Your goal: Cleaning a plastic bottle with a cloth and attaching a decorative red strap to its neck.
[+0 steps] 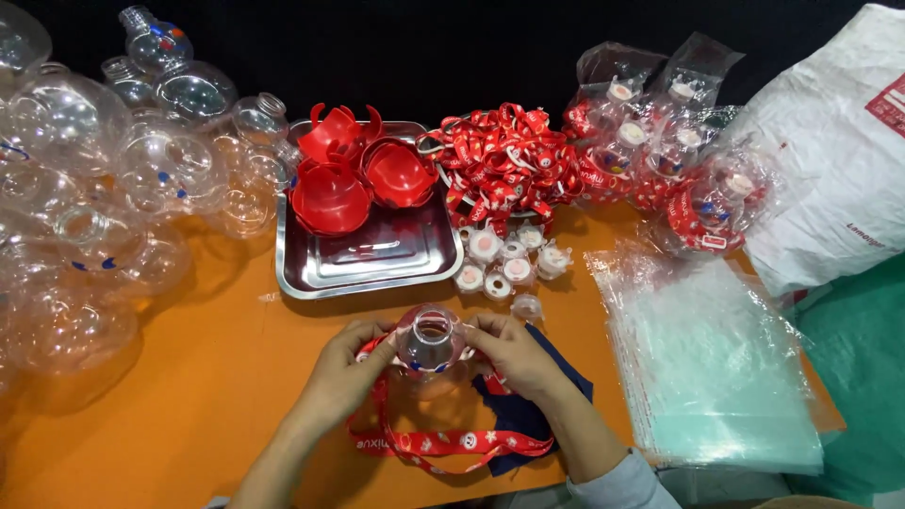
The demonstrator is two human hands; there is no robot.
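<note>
Above the orange surface (pixel 217 377), both hands (left hand (pixel 347 370), right hand (pixel 510 353)) pinch a clear bottle (pixel 430 341) with fingers, red strap (pixel 429 441) looped beneath.

We see an orange worktop (pixel 217 377). On it lie a steel tray (pixel 377 259), a heap of clear round bottles (pixel 85 226), a pile of red straps (pixel 504 160), small white caps (pixel 504 259), a stack of clear plastic bags (pixel 716 368), a dark blue cloth (pixel 528 419) and a white sack (pixel 839 151).
</note>
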